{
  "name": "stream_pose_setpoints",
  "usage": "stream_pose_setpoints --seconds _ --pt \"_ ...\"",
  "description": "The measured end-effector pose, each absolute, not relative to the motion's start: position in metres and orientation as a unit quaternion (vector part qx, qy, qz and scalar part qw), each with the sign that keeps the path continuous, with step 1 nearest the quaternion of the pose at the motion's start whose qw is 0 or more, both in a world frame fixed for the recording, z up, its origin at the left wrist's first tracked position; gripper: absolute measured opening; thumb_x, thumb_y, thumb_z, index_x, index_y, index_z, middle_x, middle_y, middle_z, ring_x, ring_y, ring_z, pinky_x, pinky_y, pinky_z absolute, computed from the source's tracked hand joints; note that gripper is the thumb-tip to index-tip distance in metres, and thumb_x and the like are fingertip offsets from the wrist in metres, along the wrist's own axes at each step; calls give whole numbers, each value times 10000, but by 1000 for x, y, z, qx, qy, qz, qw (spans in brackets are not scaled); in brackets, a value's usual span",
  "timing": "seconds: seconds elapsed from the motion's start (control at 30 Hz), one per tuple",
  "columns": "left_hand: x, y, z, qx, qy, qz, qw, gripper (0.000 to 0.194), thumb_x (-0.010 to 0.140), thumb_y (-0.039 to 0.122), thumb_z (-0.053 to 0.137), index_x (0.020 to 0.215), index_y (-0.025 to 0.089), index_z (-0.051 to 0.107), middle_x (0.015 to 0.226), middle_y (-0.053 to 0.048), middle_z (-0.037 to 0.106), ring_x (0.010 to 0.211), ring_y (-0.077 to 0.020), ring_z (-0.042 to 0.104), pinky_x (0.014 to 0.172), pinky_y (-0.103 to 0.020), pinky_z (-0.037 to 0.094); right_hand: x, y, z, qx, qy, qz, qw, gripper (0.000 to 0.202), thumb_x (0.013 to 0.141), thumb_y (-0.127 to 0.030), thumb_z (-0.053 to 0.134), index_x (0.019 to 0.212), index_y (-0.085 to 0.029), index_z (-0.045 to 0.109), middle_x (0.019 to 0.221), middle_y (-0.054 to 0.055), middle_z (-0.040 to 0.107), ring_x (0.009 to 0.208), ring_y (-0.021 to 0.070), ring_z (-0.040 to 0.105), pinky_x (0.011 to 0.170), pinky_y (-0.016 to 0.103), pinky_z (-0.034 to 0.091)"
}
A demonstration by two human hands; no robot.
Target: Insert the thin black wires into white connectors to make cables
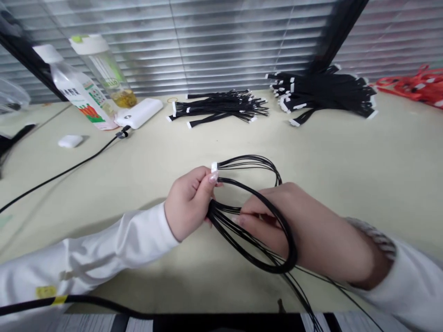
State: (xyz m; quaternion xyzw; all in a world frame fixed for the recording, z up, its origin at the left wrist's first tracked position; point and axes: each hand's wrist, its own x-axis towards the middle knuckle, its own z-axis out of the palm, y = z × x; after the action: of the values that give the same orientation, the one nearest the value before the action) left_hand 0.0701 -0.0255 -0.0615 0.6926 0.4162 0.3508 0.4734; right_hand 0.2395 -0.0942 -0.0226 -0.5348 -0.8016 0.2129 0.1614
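My left hand (190, 200) is closed around a black wire harness (238, 233), thumb pressed on it just below a white connector (214, 167). From that grip the thin black wires curve out to the right in loops. Through the loop reaches my right hand (277, 221), its thumb and fingers pinched on the wires right of my left hand. One thick loop passes over the back of the right hand. Loose wire strands trail down past the table's front edge. The right fingertips are partly hidden by the loop.
Behind lie a small pile of black cables (221, 107), a larger black cable bundle (325, 94) and red cables (415, 87). At left stand a labelled bottle (78, 90) and a tea bottle (107, 69), beside a white power bank (141, 113) and a white case (70, 141).
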Motion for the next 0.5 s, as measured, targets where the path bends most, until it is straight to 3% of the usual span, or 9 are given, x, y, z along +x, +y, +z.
stream_pose_setpoints --seconds 0.17,0.3,0.5 --pt "69 -26 -61 696 416 344 474 322 873 412 424 699 158 514 492 60 464 236 -59 448 205 -139 321 230 -87 -33 -535 -770 313 150 310 873 -283 416 610 -165 529 511 -50 409 489 56 322 471 225 229" --pt "69 -26 -60 700 414 341 471 318 875 405 420 702 158 519 491 60 469 235 -55 447 207 -134 316 228 -85 -35 -535 -773 301 162 278 864 -267 416 716 -172 632 571 -28 535 518 71 399 502 239 252" --pt "70 -27 -61 698 410 338 479 325 871 414 429 685 161 514 444 70 441 234 -54 440 216 -125 316 228 -85 -40 -529 -799 235 164 253 864 -237 415 701 -170 596 619 -18 559 542 74 403 533 239 257"
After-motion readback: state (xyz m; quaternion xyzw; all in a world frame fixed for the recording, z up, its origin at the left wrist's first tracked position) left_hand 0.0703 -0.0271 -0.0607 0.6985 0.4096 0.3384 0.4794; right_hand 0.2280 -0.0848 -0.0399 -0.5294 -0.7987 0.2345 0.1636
